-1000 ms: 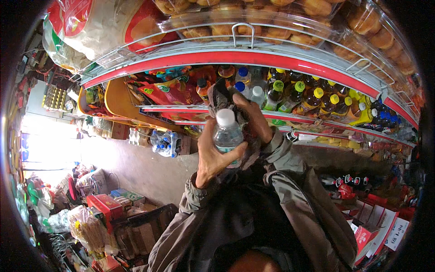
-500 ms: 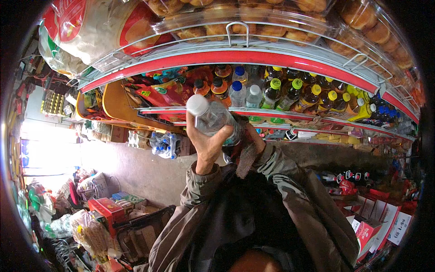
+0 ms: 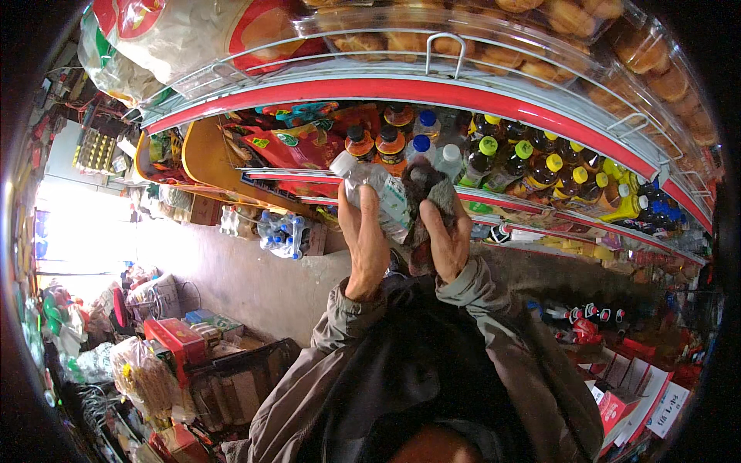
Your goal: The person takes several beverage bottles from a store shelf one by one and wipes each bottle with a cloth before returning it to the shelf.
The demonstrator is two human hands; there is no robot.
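Observation:
A clear plastic bottle (image 3: 392, 202) with a white cap lies tilted in front of the shelf, its cap end toward the upper left. My left hand (image 3: 363, 235) is closed round the cap end, with the thumb along its side. My right hand (image 3: 449, 238) grips a dark grey-brown cloth (image 3: 424, 193) that hangs down below the fingers. This cloth is held against or right beside the bottle's base end; exact contact is hard to make out. Just behind the bottle stand orange-labelled bottles (image 3: 390, 147) with black caps and a white-capped clear bottle (image 3: 448, 160).
A red-edged shelf (image 3: 401, 92) with wire rails crosses above my hands, bearing packaged buns (image 3: 532, 58). Dark bottles with yellow caps (image 3: 552, 166) fill the right below it. A yellow bin (image 3: 208, 162) is at left. Cartons (image 3: 629, 386) lie at lower right, a red box (image 3: 177, 339) at lower left.
My right hand, earlier mostly hidden behind the bottle, now shows with the cloth at its base end. The bottle's cap end has shifted slightly right and up. The view has shifted a little.

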